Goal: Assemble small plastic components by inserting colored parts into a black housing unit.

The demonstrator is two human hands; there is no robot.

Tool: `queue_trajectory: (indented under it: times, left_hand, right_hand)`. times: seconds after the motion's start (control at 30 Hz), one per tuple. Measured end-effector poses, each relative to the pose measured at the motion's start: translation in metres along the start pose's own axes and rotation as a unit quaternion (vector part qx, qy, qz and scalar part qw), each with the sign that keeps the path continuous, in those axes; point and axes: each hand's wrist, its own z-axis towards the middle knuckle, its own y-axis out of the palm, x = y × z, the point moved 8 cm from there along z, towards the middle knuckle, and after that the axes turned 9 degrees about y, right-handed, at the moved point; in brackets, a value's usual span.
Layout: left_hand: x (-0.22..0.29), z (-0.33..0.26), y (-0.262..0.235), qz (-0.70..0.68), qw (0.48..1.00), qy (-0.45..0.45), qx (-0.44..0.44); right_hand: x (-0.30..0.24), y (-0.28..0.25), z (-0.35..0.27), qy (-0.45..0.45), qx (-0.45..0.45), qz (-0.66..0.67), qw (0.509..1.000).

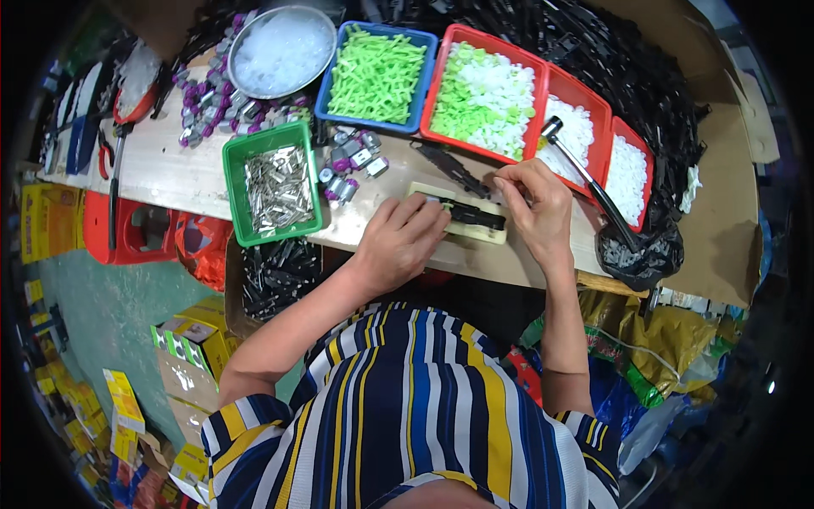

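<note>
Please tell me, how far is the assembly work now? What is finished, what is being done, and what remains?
Looks done: a heap of purple-and-grey assembled pieces lies behind the green tray.
In hand: the left hand and the right hand press a black part on a pale block.
Left: the blue bin of green pieces and the red bins remain well filled, and a large black pile waits behind, so much appears undone.

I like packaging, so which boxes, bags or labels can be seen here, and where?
Small yellow cardboard boxes: scattered on the floor, lower left.
Green-and-yellow printed carton: floor, beside the person's left elbow.
Shiny gold-and-green foil bags: under the table's right end.
Black plastic bag: table's right edge, crumpled.
</note>
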Motion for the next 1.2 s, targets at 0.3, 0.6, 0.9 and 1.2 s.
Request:
queue_trajectory:
  times: [0.3,0.6,0.9,1.2]
  left_hand:
    - [0.000,0.006,-0.011,-0.043,0.999,-0.026,-0.003]
    - [-0.043,0.001,-0.102,0.083,0.987,-0.126,0.064]
    - [-0.103,-0.045,-0.115,0.135,0.950,-0.270,-0.076]
    - [-0.112,-0.045,-0.116,0.098,0.953,-0.281,-0.065]
  right_hand:
    - [0.056,-0.072,0.033,0.054,0.085,-0.198,0.975]
    - [0.097,-0.067,0.077,0.104,-0.013,-0.287,0.952]
    - [0.108,-0.076,0.080,0.085,-0.010,-0.220,0.972]
    - [0.095,-0.093,0.060,0.113,0.066,-0.144,0.981]
